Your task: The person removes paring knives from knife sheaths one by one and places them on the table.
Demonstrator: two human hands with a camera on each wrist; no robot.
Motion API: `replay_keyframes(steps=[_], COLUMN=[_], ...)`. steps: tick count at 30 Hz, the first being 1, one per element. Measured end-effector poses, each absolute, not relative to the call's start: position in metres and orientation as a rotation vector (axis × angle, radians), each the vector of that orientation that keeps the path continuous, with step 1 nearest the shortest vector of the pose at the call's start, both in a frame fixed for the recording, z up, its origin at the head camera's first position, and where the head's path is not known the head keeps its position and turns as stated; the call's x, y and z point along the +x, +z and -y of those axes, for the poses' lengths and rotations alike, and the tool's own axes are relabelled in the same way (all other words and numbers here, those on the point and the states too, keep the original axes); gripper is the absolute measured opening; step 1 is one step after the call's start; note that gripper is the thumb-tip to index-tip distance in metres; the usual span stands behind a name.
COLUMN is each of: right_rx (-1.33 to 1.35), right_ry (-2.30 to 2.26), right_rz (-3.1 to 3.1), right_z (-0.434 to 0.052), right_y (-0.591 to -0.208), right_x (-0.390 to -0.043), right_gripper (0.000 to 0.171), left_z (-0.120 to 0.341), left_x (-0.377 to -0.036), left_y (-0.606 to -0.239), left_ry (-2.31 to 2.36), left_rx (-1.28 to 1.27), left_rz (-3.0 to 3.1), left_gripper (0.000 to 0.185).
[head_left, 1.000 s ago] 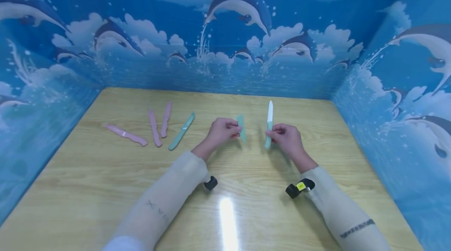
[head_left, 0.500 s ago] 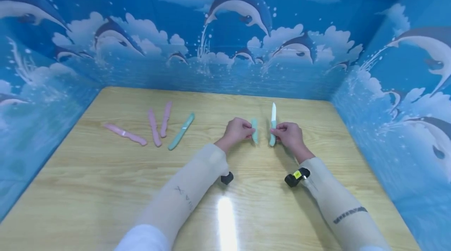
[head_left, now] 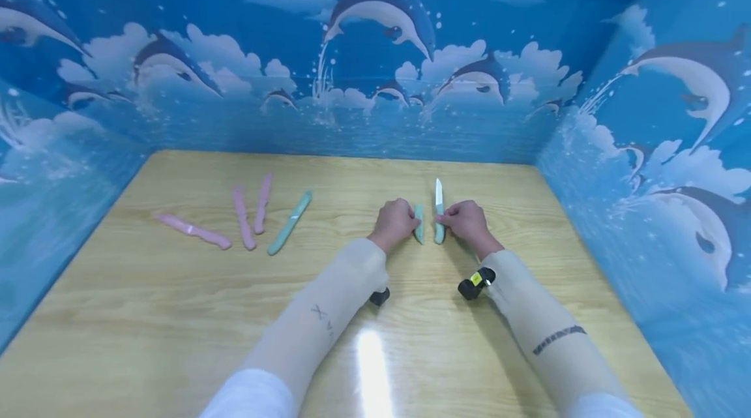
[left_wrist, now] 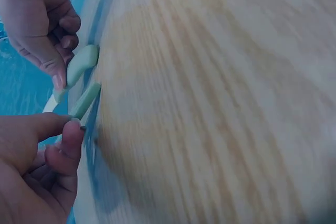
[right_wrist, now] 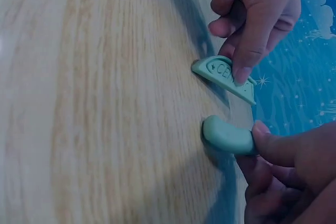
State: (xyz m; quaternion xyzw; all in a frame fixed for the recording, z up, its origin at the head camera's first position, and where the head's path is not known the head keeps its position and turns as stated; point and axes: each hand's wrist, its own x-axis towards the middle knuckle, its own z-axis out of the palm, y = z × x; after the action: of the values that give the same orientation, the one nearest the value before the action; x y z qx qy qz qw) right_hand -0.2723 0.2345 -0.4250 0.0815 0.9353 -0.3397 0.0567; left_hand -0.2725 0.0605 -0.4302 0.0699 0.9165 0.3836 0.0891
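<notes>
In the head view my left hand pinches a light-green knife sheath between thumb and fingers. Raised letters and a small hole show on the sheath in the right wrist view. My right hand pinches a paring knife by its light-green handle, the bare white blade pointing away from me. Sheath and knife are side by side, a narrow gap apart, close to the tabletop. The left wrist view shows the rounded handle end near the table; fingers cover part of each piece.
Left of my hands lie a sheathed green knife and three pink knives, one slanted and two closer together. The wooden table meets blue dolphin-printed curtains at its back and sides.
My left hand has moved right with the sheath, closing the distance to the knife. The knife has come slightly lower in my right hand. The head view has shifted a little.
</notes>
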Motion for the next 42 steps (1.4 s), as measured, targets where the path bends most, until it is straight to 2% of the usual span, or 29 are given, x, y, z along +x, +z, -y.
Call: replay_keyframes(steps=[6, 15, 24, 35, 42], right_rx=[0.238, 0.225, 0.237, 0.267, 0.197], right_ry=[-0.973, -0.943, -0.937, -0.973, -0.994], right_rz=[-2.857, -2.890, -2.914, -2.953, -2.975], right_z=[-0.226, -0.217, -0.215, -0.220, -0.217], right_y=[-0.426, -0.430, -0.430, -0.436, -0.429], right_x=[-0.268, -0.262, -0.262, -0.257, -0.251], right_gripper=[0.024, 0.023, 0.024, 0.032, 0.038], left_z=[-0.061, -0.060, -0.057, -0.052, -0.035], left_x=[-0.273, -0.271, -0.272, -0.267, -0.259], left_y=[-0.434, -0.438, -0.435, -0.434, -0.428], left_ry=[1.026, 0.986, 0.958, 1.019, 0.980], left_rx=[0.259, 0.308, 0.299, 0.274, 0.304], left_rz=[-2.762, -2.800, -2.814, -2.765, -2.822], left_gripper=[0.042, 0.028, 0.030, 0.042, 0.037])
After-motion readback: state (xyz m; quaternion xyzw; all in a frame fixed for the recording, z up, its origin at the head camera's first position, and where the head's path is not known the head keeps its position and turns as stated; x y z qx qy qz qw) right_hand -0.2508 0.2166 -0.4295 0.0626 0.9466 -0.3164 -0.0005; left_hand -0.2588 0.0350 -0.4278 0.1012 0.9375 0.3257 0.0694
